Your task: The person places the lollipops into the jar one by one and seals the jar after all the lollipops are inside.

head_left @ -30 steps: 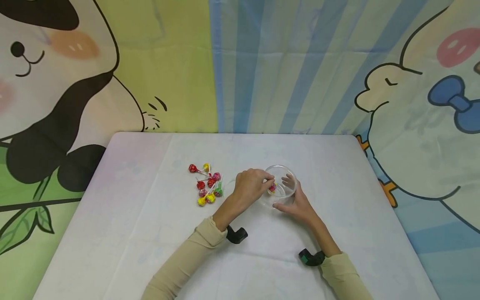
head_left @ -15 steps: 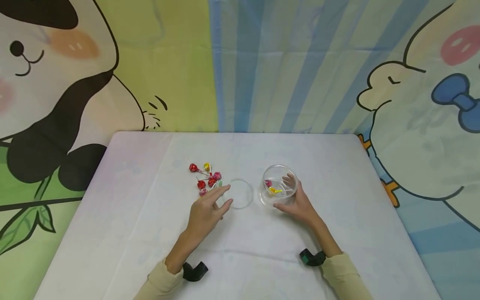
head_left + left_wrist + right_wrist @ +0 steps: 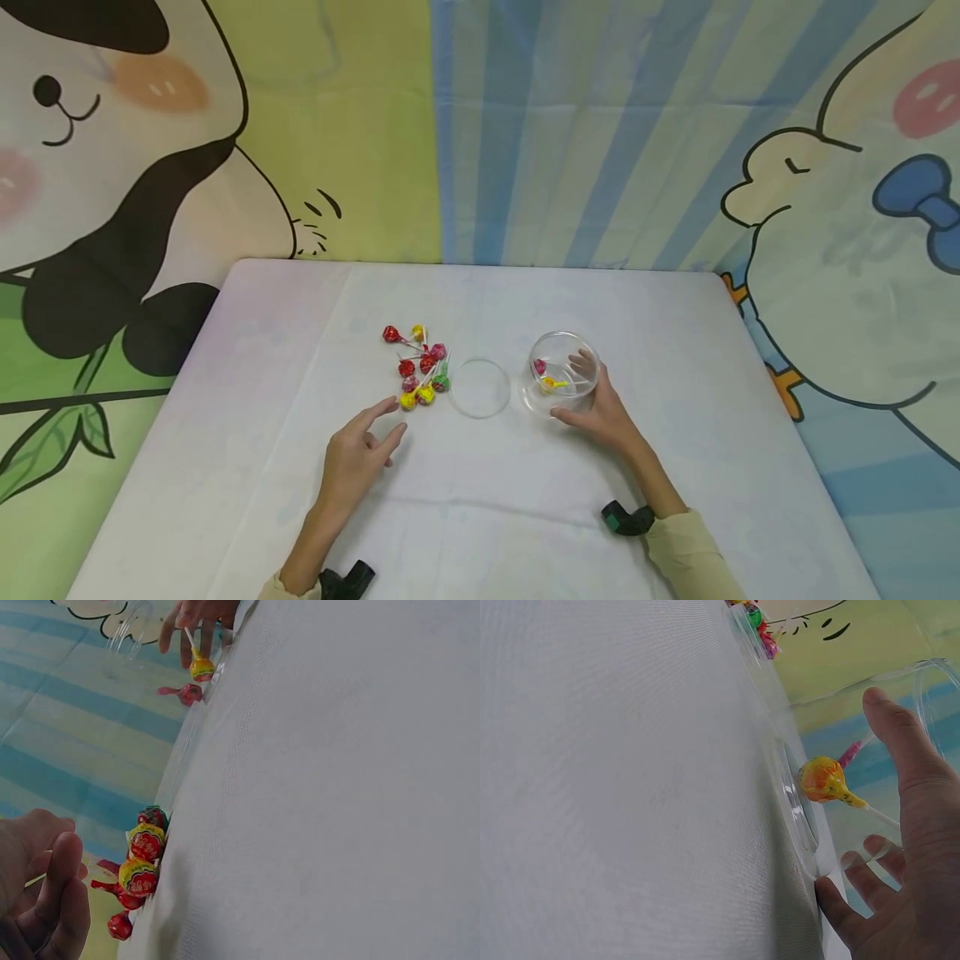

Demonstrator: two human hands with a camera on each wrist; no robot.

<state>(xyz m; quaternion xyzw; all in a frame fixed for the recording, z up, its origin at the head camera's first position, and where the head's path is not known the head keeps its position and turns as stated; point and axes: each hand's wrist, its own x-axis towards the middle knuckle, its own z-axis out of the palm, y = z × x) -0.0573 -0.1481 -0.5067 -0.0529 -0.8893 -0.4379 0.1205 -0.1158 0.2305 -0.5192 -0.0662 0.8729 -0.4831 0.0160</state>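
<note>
In the head view a clear round jar (image 3: 543, 405) stands upright on the white table. Inside it lie a yellow lollipop (image 3: 821, 780) and a pink one (image 3: 540, 366). My right hand (image 3: 603, 412) grips the jar from the right, thumb on the near side and fingers behind. Left of the jar, several red, yellow, pink and green wrapped lollipops (image 3: 427, 364) lie in a loose pile, sticks crossing. My left hand (image 3: 348, 462) hovers just in front of that pile, thumb and forefinger spread apart, holding nothing. Its forefinger tip comes close to the nearest yellow lollipop (image 3: 407, 402).
A clear flat round lid (image 3: 480, 417) lies between the pile and the jar. Black wrist cameras (image 3: 628, 518) sit on both forearms. Behind the table's far edge (image 3: 480, 266) hangs a cartoon-printed cloth (image 3: 375, 125).
My left hand has let go of a lollipop inside the jar and moved left and back toward the pile. The right hand keeps its grip on the jar.
</note>
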